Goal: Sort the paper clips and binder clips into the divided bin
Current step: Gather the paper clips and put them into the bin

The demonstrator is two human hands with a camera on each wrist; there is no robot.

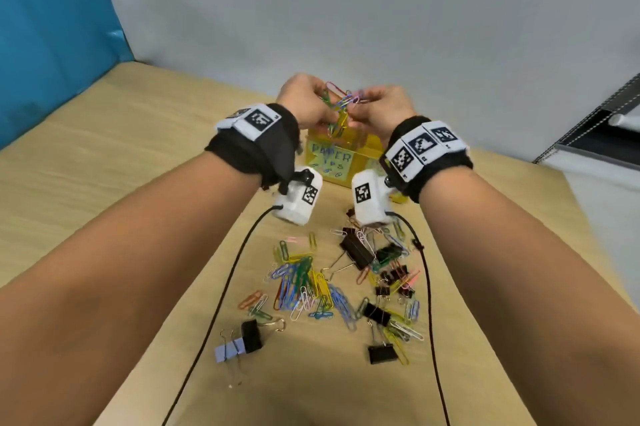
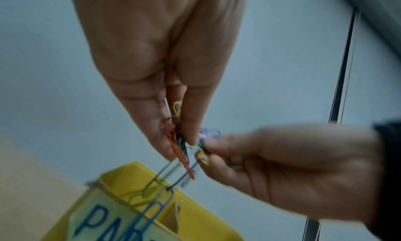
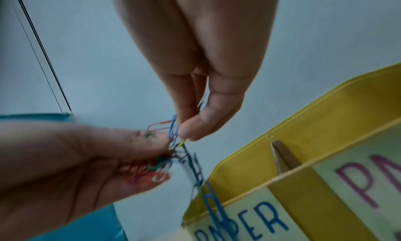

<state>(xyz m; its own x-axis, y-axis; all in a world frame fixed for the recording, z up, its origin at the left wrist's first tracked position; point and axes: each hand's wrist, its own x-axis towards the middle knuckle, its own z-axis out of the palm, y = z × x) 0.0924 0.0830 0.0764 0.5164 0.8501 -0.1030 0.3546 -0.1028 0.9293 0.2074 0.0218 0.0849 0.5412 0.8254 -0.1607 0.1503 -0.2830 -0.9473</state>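
Note:
Both hands are raised over the yellow divided bin, whose left compartment carries a label reading PAPER. My left hand pinches a tangled bunch of coloured paper clips, and my right hand pinches the same bunch from the other side. A chain of linked clips hangs from the bunch down to the bin rim. In the right wrist view the chain dangles over the front of the bin. On the table lies a heap of paper clips mixed with black binder clips.
A lilac binder clip and a black one lie at the front left of the heap. Two black cables run from the wrist cameras across the wooden table. A dark mesh tray sits at the right edge.

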